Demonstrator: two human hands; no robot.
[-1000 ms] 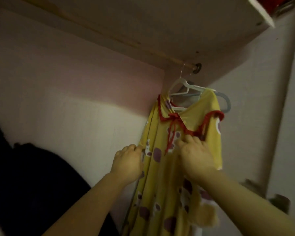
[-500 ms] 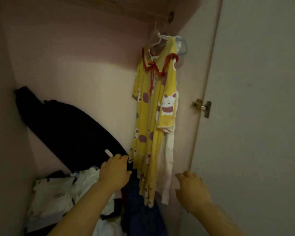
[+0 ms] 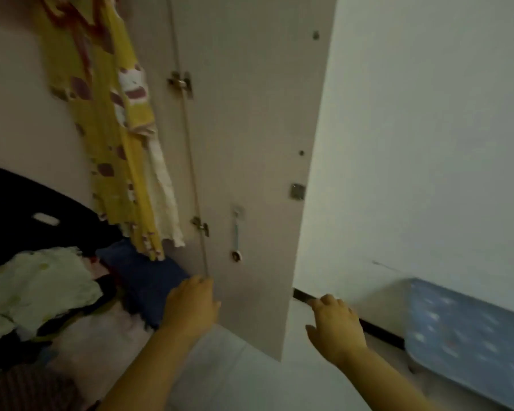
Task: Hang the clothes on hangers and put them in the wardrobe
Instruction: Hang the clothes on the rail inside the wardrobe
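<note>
Facing wall (image 3: 428, 129): white and plain, filling the right of the view, with a black skirting strip (image 3: 377, 327) along its foot.
Wardrobe door (image 3: 250, 129): pale panel standing wide open between the wardrobe interior and the wall, its inner face to the camera.
Floor (image 3: 250, 381): pale, below the door's lower edge.
Black garment (image 3: 27, 209): dark mass slanting across the wardrobe's back panel at lower left.
Yellow dress (image 3: 110, 143): hanging inside the wardrobe at its right side, just beside the door's hinged edge; red trim and dark spots show, and its top runs out of frame. A white garment (image 3: 161, 188) hangs against its right side.
Blue patterned cloth (image 3: 463, 336): lower right, against the wall.
Pale clothes pile (image 3: 42, 283): crumpled on the wardrobe bottom, left of a navy item (image 3: 149, 280) lying under the dress hem.
Left hand (image 3: 192, 304): back to the camera, fingers loosely curled and holding nothing, at the door's lower hinged edge; contact with the door cannot be told.
Right hand (image 3: 336, 324): fingers relaxed, empty, out past the door's free edge in front of the skirting.
Hinges: upper hinge (image 3: 181, 83) and lower hinge (image 3: 201, 226) on the door's left edge.
Metal piece (image 3: 236, 235): hanging on the door's inner face, too blurred to identify.
</note>
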